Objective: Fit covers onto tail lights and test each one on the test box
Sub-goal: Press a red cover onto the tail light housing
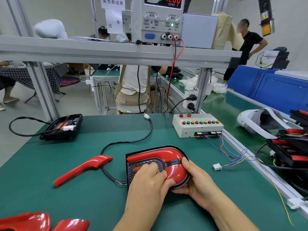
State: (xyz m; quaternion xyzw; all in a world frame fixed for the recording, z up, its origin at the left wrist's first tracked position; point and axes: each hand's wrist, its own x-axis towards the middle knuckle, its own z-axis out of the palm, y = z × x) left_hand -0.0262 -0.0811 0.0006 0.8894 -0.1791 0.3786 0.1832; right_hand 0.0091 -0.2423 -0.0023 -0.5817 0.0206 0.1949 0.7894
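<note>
Left hand (pixel 150 178) holds tail light (pixel 147 162); right hand (pixel 198 179) grips it — red cover (pixel 160 155) on.

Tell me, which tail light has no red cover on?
The black tail light at the mat's far left corner. The nearer tail light already wears a shiny red cover.
</note>
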